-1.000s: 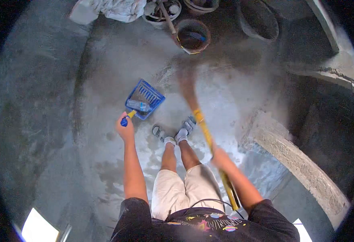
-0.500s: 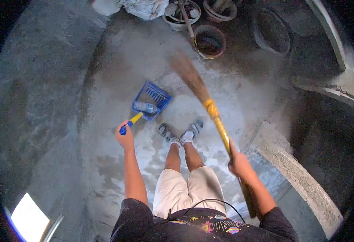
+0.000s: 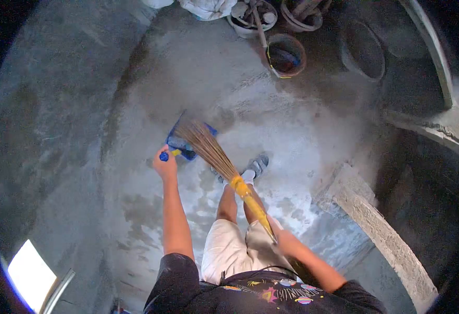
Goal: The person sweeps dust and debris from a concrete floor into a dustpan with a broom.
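My left hand is closed round the blue and yellow handle of a blue dustpan, which is out in front of my feet. My right hand grips the yellow handle of a stick broom. The broom slants up and to the left, and its brown bristles overlap the dustpan in this view. Most of the dustpan's inside is hidden behind the bristles, and the plastic bottle seen in it earlier is largely covered.
A bucket stands on the concrete floor at the back, near two basins of tools and rubble. White sacks lie beside them. A rough concrete ledge runs along the right; a larger tub is behind it.
The broom has swung left and down, from over the floor ahead to over the dustpan. My right hand has moved left with it. The dustpan handle now points more toward me.
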Tool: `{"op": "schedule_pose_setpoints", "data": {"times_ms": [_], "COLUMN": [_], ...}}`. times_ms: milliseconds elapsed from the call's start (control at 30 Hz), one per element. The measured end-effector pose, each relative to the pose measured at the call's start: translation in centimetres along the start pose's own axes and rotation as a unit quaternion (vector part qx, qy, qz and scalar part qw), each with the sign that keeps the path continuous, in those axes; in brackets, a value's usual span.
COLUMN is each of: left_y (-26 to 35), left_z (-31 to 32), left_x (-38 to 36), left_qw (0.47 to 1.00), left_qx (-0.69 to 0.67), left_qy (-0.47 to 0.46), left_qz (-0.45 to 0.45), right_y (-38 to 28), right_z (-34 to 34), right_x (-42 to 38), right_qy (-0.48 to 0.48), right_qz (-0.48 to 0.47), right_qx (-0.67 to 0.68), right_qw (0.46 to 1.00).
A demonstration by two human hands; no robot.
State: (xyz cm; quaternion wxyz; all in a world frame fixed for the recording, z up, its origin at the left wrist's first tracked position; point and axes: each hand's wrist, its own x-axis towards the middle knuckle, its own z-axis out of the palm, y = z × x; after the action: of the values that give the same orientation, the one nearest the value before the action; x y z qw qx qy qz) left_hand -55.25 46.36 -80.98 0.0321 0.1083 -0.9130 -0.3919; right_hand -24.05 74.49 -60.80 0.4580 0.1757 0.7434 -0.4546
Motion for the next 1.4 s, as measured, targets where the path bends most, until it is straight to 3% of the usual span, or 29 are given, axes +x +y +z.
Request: {"op": "schedule_pose_setpoints", "data": {"times_ms": [167,300,367,467,533,600,733,867,933,1067,1100,1167,1233,1300,1400], "left_y": [-1.5,-5.6,-4.9,-3.8,-2.6,-0.8,-3.1,-6.4,-7.1,-6.1,-5.3,-3.8,-2.5,-1.1,2.0], "left_z": [-1.7,-2.7,-2.4,-2.1,-2.0,-1.8,-1.6,-3.4,-4.5,-6.5,-6.3,-5.2,-3.7,-1.9,1.0], "left_x": [0.4,-0.7,-0.9,-1.8,-2.1,-1.8,-0.2,0.3,0.4,0.6,0.5,0.1,-1.1,-2.7,-4.4], "left_qw": [0.999,0.997,0.998,0.999,0.999,0.999,0.999,0.996,0.993,0.985,0.985,0.984,0.984,0.985,0.985], "left_qx": [-0.028,-0.077,-0.061,-0.031,-0.016,0.012,-0.022,-0.06,-0.085,-0.114,-0.102,-0.097,-0.089,-0.043,-0.027], "left_qy": [-0.031,-0.025,-0.026,-0.035,-0.044,-0.04,-0.047,-0.071,-0.083,-0.122,-0.129,-0.133,-0.137,-0.134,-0.158], "left_qz": [-0.008,0.011,0.018,0.011,-0.001,-0.005,0.001,0.015,0.021,0.043,0.053,0.063,0.073,0.102,0.069], "right_y": [-0.8,2.7,4.3,10.6,8.8,6.4,1.1,1.5,1.9,7.0,8.1,18.4,24.8,26.0,30.8], "right_z": [-2.6,-6.8,-9.6,-7.3,-3.8,-0.8,1.2,1.7,0.0,-4.9,-6.8,-7.6,-11.1,-15.7,-17.7], "right_x": [-3.2,1.0,5.1,11.8,10.5,8.6,2.6,-2.1,-4.0,-6.2,-6.3,-5.4,-2.7,0.4,5.4], "right_qy": [0.054,0.188,0.206,0.214,0.117,0.053,-0.037,0.01,0.082,0.178,0.223,0.362,0.397,0.369,0.342], "right_qz": [0.112,0.108,0.121,0.109,0.138,0.086,0.067,0.044,0.125,0.286,0.28,0.162,0.163,0.198,0.204], "right_qx": [-0.034,-0.069,-0.067,-0.065,-0.032,-0.057,-0.031,0.04,0.055,0.136,0.14,0.006,0.078,0.262,0.316], "right_qw": [0.992,0.974,0.969,0.969,0.983,0.993,0.997,0.998,0.987,0.932,0.923,0.918,0.9,0.869,0.861]}}
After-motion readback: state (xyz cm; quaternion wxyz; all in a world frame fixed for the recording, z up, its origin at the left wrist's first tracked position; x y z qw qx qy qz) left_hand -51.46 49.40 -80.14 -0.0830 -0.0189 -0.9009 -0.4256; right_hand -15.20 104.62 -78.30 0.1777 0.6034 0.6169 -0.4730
